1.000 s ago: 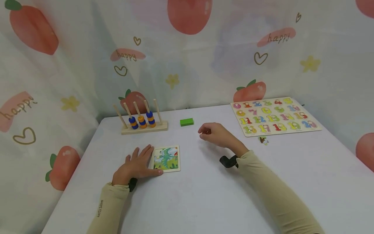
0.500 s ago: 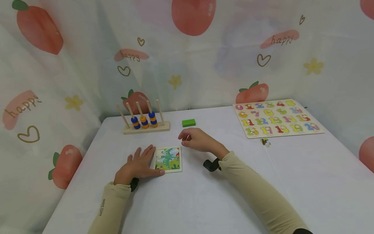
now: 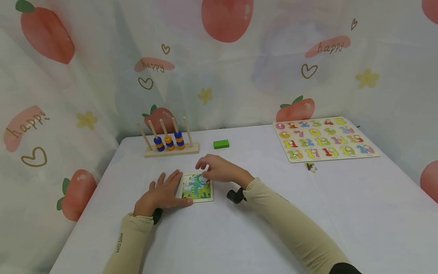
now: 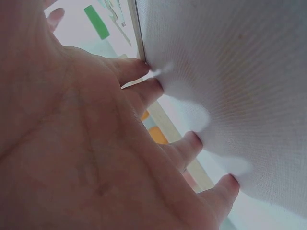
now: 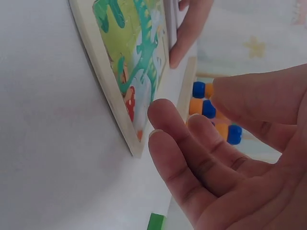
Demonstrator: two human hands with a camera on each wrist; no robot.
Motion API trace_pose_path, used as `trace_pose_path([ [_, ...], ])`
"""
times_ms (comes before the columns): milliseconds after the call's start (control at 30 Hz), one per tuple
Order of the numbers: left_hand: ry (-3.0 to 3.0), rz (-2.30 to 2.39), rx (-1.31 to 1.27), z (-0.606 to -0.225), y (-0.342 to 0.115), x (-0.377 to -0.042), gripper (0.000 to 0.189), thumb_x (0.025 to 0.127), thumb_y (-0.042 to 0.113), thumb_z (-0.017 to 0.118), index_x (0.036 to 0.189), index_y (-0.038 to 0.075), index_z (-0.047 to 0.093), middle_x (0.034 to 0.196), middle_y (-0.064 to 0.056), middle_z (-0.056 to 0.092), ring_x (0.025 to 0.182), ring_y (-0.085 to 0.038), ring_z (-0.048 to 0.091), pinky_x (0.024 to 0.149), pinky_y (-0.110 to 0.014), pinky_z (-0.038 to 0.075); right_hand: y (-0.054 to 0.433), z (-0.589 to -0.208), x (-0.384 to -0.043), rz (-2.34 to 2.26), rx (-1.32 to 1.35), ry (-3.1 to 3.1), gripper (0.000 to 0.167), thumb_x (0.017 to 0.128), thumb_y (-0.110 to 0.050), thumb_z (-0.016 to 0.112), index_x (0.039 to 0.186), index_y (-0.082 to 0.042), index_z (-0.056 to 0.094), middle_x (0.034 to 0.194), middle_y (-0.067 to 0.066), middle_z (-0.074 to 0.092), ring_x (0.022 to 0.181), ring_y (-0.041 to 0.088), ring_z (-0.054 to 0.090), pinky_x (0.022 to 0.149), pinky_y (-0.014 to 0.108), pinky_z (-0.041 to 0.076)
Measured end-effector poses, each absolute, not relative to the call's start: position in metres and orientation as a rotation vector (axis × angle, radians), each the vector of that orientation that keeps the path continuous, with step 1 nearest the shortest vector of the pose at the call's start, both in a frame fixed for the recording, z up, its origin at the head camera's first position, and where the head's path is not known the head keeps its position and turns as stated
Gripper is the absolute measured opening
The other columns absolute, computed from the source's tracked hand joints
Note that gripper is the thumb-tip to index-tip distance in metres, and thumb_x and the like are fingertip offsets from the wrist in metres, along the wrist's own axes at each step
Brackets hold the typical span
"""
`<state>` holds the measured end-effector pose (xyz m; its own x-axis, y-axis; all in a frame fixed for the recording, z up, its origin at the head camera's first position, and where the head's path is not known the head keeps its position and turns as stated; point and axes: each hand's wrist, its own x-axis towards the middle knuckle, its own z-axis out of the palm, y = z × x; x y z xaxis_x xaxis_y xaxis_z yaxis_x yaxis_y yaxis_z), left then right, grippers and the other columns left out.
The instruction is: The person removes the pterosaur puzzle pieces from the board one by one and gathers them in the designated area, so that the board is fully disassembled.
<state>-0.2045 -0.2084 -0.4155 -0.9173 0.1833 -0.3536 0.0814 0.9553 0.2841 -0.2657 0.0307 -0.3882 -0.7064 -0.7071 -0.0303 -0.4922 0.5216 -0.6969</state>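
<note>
A small square dinosaur jigsaw puzzle in a pale wooden frame lies on the white table. My left hand rests spread at its left side, thumb along the near left corner and index finger at the far left corner. In the left wrist view its fingertips touch the cloth. My right hand hovers over the puzzle's far right corner. Its fingers are loosely bent with nothing between them, as the right wrist view shows, where the wooden frame lies just beyond the fingertips.
Behind the puzzle stands a wooden peg stand with blue and orange rings. A green block lies right of it. Back right lies a number puzzle board, with a small loose puzzle piece before it. A printed cloth hangs behind.
My right hand has moved left, from right of the puzzle to over its far right corner. My left hand stays in place at the puzzle's edge.
</note>
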Motion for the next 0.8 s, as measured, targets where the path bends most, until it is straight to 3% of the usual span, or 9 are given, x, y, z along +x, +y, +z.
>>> trace_pose_path([
  [300, 2.72, 0.373, 0.2, -0.416, -0.21, -0.205, 0.12, 0.085, 0.07, 0.079, 0.171, 0.008, 0.023, 0.178, -0.014, 0.016, 0.159, -0.055, 0.005, 0.12, -0.079, 0.006, 0.018, -0.392, -0.268, -0.845, -1.002, 2.488, 0.029, 0.101, 0.003, 0.066, 0.129, -0.002, 0.071, 0.123, 0.015, 0.066, 0.107, 0.026, 0.066, 0.095, 0.036, 0.058],
  [500, 2.717, 0.379, 0.199, -0.415, -0.209, -0.204, 0.119, 0.085, 0.069, 0.079, 0.171, 0.009, 0.024, 0.178, -0.014, 0.017, 0.159, -0.055, 0.005, 0.119, -0.079, 0.006, 0.011, -0.39, -0.269, -0.778, -0.969, 2.489, 0.035, 0.097, 0.005, 0.066, 0.13, -0.006, 0.074, 0.124, 0.014, 0.066, 0.114, 0.026, 0.061, 0.098, 0.039, 0.056],
  [800, 2.714, 0.386, 0.202, -0.423, -0.213, -0.209, 0.12, 0.085, 0.069, 0.079, 0.172, 0.01, 0.021, 0.179, -0.012, 0.013, 0.16, -0.052, 0.0, 0.12, -0.078, 0.001, -0.005, -0.397, -0.272, -0.61, -0.958, 2.526, 0.036, 0.096, -0.001, 0.073, 0.13, -0.014, 0.076, 0.122, 0.009, 0.062, 0.109, 0.023, 0.06, 0.097, 0.041, 0.055],
])
